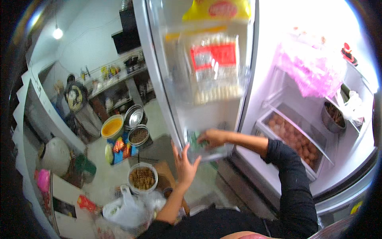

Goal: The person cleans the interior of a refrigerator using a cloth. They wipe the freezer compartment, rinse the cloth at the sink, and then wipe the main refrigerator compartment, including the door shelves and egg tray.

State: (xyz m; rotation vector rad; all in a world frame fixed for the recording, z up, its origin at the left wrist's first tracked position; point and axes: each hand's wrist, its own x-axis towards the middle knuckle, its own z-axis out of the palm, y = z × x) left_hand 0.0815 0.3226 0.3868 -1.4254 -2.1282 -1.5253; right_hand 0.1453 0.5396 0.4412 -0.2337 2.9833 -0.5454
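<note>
An upright refrigerator door (158, 65) stands swung out before me. My left hand (184, 162) rests against its lower edge, fingers spread. In the bottom door compartment, my right hand (213, 138) reaches at a green item (194, 139), its fingers bent. Blur hides whether the fingers hold it. Above, a clear door bin holds a pale packet (215, 59) with a red label. A yellow bag (219, 10) sits higher up.
The lit refrigerator interior at right holds a drawer of eggs (294, 139), a pink plastic bag (316, 68) and a dark pot (333, 116). On the left are a yellow-filled basin (112, 127), a tub of brown food (142, 178), white plastic bags (125, 209) and a standing person (79, 101).
</note>
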